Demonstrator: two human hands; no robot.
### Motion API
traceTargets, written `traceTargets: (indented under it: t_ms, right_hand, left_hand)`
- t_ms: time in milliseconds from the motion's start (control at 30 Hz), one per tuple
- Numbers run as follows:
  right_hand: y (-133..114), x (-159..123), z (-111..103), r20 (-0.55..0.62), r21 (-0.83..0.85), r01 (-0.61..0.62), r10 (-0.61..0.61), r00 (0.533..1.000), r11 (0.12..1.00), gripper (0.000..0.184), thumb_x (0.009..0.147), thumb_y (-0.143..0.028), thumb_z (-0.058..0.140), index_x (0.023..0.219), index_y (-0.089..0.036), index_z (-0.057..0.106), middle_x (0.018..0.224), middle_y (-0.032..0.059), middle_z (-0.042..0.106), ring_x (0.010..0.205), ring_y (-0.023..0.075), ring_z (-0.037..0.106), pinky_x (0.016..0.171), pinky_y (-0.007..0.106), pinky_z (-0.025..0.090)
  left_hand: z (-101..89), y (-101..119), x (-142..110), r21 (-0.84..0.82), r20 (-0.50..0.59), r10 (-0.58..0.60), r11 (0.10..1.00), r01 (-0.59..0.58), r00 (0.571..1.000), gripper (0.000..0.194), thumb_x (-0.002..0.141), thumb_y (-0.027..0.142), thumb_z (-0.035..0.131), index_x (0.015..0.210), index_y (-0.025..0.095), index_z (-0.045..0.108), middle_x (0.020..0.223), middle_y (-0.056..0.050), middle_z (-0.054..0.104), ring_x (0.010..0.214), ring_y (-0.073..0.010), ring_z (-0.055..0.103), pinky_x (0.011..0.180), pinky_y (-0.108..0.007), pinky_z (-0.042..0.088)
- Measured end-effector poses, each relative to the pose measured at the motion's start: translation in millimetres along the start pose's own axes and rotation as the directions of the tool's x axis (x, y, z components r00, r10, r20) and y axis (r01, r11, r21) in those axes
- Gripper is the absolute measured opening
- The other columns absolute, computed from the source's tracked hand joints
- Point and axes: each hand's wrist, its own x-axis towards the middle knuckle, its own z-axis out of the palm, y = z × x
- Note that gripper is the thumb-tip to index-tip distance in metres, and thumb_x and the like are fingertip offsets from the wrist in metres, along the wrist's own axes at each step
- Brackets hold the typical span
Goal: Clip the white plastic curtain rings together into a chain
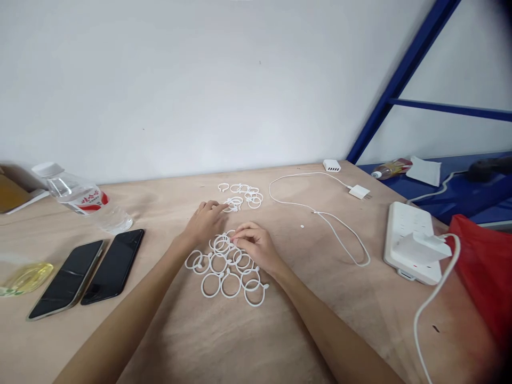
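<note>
White plastic curtain rings with small eyelets lie in two groups on the brown table (296, 320). My left hand (207, 220) reaches to the left edge of the far ring cluster (236, 202), its fingers stretched out and touching or almost touching the rings there. Over the top of the larger, nearer ring pile (231, 282), my right hand (256, 244) has its thumb and fingertips pinched together on a ring, partly hidden by the fingers. Rings in this pile overlap one another.
To the left are a clear water bottle (86, 200), two black phones (114, 266) and a yellow coil (30, 278). A white cable (304, 205) with a plug lies right of the rings. Farther right are a white power strip (412, 242) and red cloth (480, 272).
</note>
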Motion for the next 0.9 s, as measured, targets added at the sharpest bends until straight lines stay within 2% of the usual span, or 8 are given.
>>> traceTargets:
  t_ms: [133, 300, 367, 500, 633, 767, 900]
  right_hand:
    - [5, 2, 0, -0.057, 0.008, 0.008, -0.008, 0.998, 1.0, 0.013, 0.069, -0.015, 0.063, 0.069, -0.022, 0.073, 0.08, 0.0033, 0.064, 0.078, 0.0164, 0.058, 0.069, 0.027, 0.044]
    - [10, 4, 0, -0.111, 0.017, 0.012, -0.01, 0.994, 1.0, 0.014, 0.069, -0.013, 0.061, 0.067, -0.021, 0.072, 0.075, 0.0018, 0.064, 0.074, 0.0155, 0.058, 0.067, 0.026, 0.043]
    - [10, 4, 0, -0.124, 0.023, 0.004, -0.002, 0.992, 1.0, 0.015, 0.07, -0.013, 0.06, 0.067, -0.021, 0.072, 0.075, 0.0015, 0.065, 0.073, 0.0152, 0.058, 0.066, 0.026, 0.043]
    - [11, 4, 0, -0.128, 0.028, -0.009, 0.013, 0.992, 1.0, 0.013, 0.069, -0.014, 0.061, 0.067, -0.021, 0.072, 0.074, 0.0014, 0.065, 0.072, 0.015, 0.058, 0.065, 0.025, 0.042]
    - [12, 4, 0, -0.127, 0.045, -0.032, 0.037, 0.991, 0.998, 0.011, 0.069, -0.017, 0.062, 0.068, -0.021, 0.072, 0.075, 0.0016, 0.065, 0.072, 0.0154, 0.058, 0.065, 0.026, 0.043]
    - [9, 4, 0, -0.157, 0.084, -0.09, 0.102, 0.982, 0.992, 0.009, 0.069, -0.021, 0.063, 0.071, -0.021, 0.072, 0.08, 0.0023, 0.067, 0.077, 0.0171, 0.059, 0.072, 0.028, 0.044]
    - [7, 7, -1, -0.213, 0.222, -0.137, 0.185, 0.959, 0.965, 0.018, 0.073, -0.032, 0.062, 0.084, -0.02, 0.07, 0.078, 0.0017, 0.067, 0.073, 0.0158, 0.057, 0.07, 0.029, 0.043]
  left_hand:
    - [12.5, -4, 15, -0.072, -0.039, -0.015, 0.997, 0.012, 0.999, 0.023, 0.08, 0.028, 0.051, 0.092, 0.019, 0.067, 0.099, -0.011, 0.058, 0.105, -0.0285, 0.043, 0.096, -0.047, 0.033]
    - [6.6, 9, 11, -0.215, -0.065, -0.102, 0.973, 0.086, 0.993, 0.018, 0.075, 0.032, 0.056, 0.078, 0.019, 0.067, 0.093, -0.009, 0.059, 0.103, -0.0269, 0.044, 0.096, -0.044, 0.031]
    - [4.0, 14, 6, -0.317, -0.051, -0.182, 0.936, 0.156, 0.982, 0.021, 0.074, 0.036, 0.055, 0.076, 0.019, 0.066, 0.091, -0.007, 0.062, 0.097, -0.0247, 0.048, 0.091, -0.04, 0.036]
    - [4.4, 16, 3, -0.496, 0.02, -0.328, 0.817, 0.294, 0.945, 0.033, 0.074, 0.046, 0.052, 0.079, 0.016, 0.064, 0.08, -0.006, 0.065, 0.075, -0.0194, 0.055, 0.069, -0.031, 0.042]
    - [4.3, 15, 8, -0.621, 0.036, -0.415, 0.703, 0.346, 0.909, 0.038, 0.07, 0.052, 0.053, 0.077, 0.015, 0.06, 0.077, -0.005, 0.065, 0.071, -0.0169, 0.056, 0.065, -0.027, 0.041]
    - [-3.1, 23, 6, -0.677, 0.038, -0.426, 0.655, 0.337, 0.904, 0.034, 0.071, 0.05, 0.055, 0.079, 0.017, 0.058, 0.08, -0.003, 0.063, 0.076, -0.0158, 0.056, 0.07, -0.026, 0.042]
    - [-11.5, 43, -10, -0.703, 0.068, -0.315, 0.658, 0.269, 0.947, 0.026, 0.077, 0.044, 0.052, 0.081, 0.018, 0.054, 0.088, -0.002, 0.062, 0.085, -0.0156, 0.056, 0.078, -0.028, 0.043]
